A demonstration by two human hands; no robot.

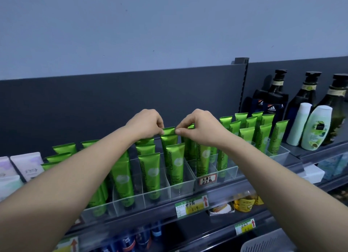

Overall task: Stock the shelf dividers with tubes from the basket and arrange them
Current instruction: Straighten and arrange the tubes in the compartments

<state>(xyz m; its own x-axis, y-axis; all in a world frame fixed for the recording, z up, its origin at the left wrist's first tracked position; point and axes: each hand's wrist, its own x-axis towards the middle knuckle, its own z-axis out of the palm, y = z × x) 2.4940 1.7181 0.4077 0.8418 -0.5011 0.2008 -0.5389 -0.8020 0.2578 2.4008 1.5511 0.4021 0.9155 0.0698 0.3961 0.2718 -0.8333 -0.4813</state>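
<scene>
Several green tubes stand upright, crimped end up, in clear plastic shelf dividers (185, 187) along the top shelf. My left hand (146, 123) and my right hand (197, 126) both pinch the top crimp of one green tube (169, 136) in a middle lane, at the back of that lane. Another tube (176, 162) stands in front of it. More green tubes (262, 133) fill the lanes to the right and some (62, 154) to the left. The corner of a white basket (267, 241) shows at the bottom right.
Dark pump bottles (308, 93) and white bottles (317, 127) stand at the right end of the shelf. Pale boxes (28, 166) sit at the left. Price tags (191, 206) hang on the shelf edge. Lower shelves hold cans and yellow packets (244, 202).
</scene>
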